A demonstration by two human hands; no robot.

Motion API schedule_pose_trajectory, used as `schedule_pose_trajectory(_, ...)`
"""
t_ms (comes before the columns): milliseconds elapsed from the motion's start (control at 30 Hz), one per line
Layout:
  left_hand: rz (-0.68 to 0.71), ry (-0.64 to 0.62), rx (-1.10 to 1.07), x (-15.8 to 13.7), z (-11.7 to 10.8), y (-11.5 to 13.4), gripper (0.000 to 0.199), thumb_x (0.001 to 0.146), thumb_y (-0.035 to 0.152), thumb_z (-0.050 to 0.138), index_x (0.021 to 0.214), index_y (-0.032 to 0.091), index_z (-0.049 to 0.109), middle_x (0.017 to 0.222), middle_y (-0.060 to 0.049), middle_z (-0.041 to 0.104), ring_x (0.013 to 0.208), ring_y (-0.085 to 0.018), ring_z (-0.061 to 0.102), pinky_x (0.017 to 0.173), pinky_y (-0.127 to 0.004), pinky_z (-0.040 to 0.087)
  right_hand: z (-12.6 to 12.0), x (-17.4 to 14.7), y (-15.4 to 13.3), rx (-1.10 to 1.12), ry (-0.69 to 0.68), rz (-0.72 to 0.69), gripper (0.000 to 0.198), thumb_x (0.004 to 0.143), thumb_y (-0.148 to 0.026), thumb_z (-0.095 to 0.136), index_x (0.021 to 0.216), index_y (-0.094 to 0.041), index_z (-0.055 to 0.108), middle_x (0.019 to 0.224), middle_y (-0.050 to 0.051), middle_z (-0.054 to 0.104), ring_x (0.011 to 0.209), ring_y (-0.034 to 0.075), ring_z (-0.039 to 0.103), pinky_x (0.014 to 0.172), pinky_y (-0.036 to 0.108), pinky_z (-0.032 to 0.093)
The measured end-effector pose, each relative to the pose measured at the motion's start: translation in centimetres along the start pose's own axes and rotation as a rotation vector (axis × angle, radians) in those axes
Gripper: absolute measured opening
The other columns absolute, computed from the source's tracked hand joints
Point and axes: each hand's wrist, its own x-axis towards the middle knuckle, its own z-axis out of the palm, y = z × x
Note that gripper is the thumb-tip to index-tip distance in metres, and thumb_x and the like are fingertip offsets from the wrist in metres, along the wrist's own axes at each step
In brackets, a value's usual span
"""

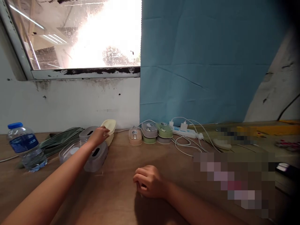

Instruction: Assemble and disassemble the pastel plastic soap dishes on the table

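Note:
My left hand [100, 136] reaches to the back of the table, its fingers closed at the rim of the top pale yellow container [109, 125] in a small stack. Below and around that wrist are clear plastic boxes, one with a dark oval slot [99, 159] and another further left [67, 151]. My right hand [148, 181] rests on the brown table with its fingers curled in, and nothing shows in them. Beyond it stand small lidded boxes: a peach one [135, 137], a grey one [149, 128] on a green base, and a green one [164, 129] on a grey base.
A water bottle [24, 147] with a blue cap stands at the left beside a dark green pouch [58, 140]. White cables run from a power strip [187, 131] at the back. A blue cloth [199, 62] covers the wall. Part of the right side is blurred out.

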Motion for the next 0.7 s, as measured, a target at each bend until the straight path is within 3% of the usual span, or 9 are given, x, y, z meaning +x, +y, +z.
schedule_pose_trajectory(167, -0.053, -0.128, 0.053, 1.7, 1.4, -2.5, 0.030, 0.070, 0.021, 0.052, 0.095, 0.014, 0.067, 0.100, -0.011, 0.064, 0.091, -0.024, 0.060, 0.081, -0.030, 0.041, -0.4, 0.0, 0.3, 0.057, -0.035, 0.068, 0.010, 0.070, -0.014, 0.045, 0.073, -0.021, 0.052, 0.066, -0.003, 0.056, 0.052, 0.009, 0.047, 0.052, 0.022, 0.032)
schedule_pose_trajectory(433, -0.057, -0.241, 0.050, 1.4, 1.3, -2.6, 0.033, 0.073, 0.028, 0.045, 0.091, 0.014, 0.069, 0.094, -0.011, 0.066, 0.087, -0.024, 0.061, 0.075, -0.028, 0.043, -0.6, 0.3, 0.6, 0.129, -0.040, 0.130, 0.011, 0.068, -0.012, 0.044, 0.071, -0.020, 0.051, 0.065, -0.002, 0.054, 0.052, 0.009, 0.046, 0.053, 0.022, 0.032)
schedule_pose_trajectory(600, -0.034, -0.115, 0.063, -1.1, -0.1, -1.4, 0.048, 0.076, 0.037, 0.046, 0.115, 0.011, 0.057, 0.116, -0.014, 0.056, 0.105, -0.028, 0.053, 0.091, -0.036, 0.038, -0.5, 0.2, 0.5, 0.128, -0.098, 0.154, 0.012, 0.068, -0.012, 0.045, 0.074, -0.020, 0.052, 0.068, -0.002, 0.056, 0.054, 0.010, 0.047, 0.054, 0.021, 0.034)
schedule_pose_trajectory(700, 0.111, -0.052, -0.011, -5.1, -1.1, -0.4, 0.048, 0.078, 0.045, 0.047, 0.118, 0.017, 0.054, 0.121, -0.011, 0.052, 0.112, -0.025, 0.049, 0.094, -0.036, 0.037, 0.2, 0.3, 0.7, 0.112, -0.153, 0.185, 0.015, 0.066, -0.014, 0.048, 0.079, -0.020, 0.054, 0.077, 0.000, 0.058, 0.065, 0.013, 0.052, 0.062, 0.023, 0.039)
